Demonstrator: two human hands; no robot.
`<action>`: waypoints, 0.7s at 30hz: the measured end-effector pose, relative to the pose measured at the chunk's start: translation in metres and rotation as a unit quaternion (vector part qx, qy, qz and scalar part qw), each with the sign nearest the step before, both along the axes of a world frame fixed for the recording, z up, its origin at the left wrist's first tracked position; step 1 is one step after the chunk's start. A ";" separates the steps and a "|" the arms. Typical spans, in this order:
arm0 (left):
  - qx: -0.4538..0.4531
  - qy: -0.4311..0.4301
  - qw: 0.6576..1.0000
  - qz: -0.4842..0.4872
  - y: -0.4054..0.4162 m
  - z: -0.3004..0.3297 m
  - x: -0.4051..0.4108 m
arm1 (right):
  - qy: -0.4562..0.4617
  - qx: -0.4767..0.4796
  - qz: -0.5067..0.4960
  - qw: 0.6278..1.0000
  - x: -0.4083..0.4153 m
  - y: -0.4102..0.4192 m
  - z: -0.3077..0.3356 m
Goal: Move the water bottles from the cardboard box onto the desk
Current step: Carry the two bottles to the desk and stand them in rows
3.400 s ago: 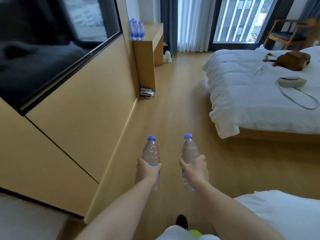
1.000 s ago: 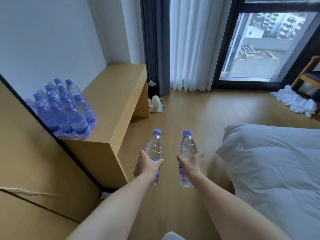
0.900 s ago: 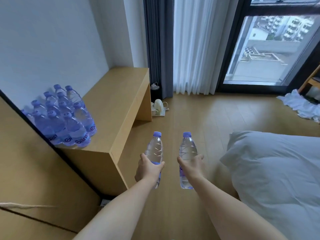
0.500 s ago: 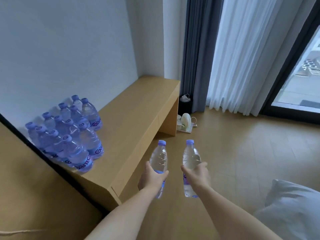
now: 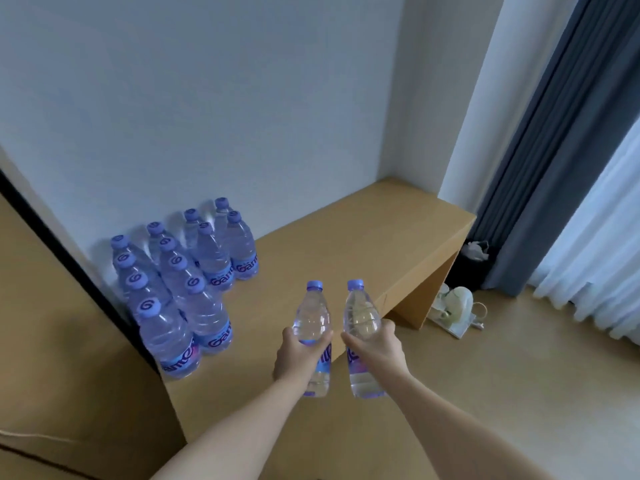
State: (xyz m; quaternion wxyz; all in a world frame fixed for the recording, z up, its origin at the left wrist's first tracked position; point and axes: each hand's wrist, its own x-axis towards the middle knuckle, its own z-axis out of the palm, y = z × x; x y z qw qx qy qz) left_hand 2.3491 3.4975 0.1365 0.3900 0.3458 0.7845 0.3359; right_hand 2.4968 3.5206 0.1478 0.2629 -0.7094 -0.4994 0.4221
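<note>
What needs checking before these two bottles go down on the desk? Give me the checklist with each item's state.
1. Left hand grips the left bottle firmly: ok, fingers wrapped round its middle.
2. Right hand grips the right bottle firmly: ok.
3. Both bottles upright, caps on: ok.
4. Bare space on the desk beside the standing group of bottles: ok, open wood to their right.
5. Held bottles over the desk top: left ok; right sits near the front edge, cannot tell.
6. Standing bottles stable, none tipped: ok.
</note>
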 end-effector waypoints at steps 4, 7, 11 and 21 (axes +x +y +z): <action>0.010 -0.070 0.997 0.027 0.042 -0.004 -0.029 | 0.073 -0.032 0.040 0.996 -0.024 0.053 -0.006; 0.015 -0.112 0.991 0.067 0.068 0.000 -0.050 | 0.144 -0.051 0.052 0.987 -0.042 0.090 -0.007; 0.000 -0.094 0.993 0.078 0.083 0.005 -0.074 | 0.203 -0.120 0.097 0.967 -0.061 0.130 -0.001; 0.098 -0.152 0.971 0.154 0.094 0.003 -0.101 | 0.132 -0.173 0.365 0.905 -0.104 0.192 0.008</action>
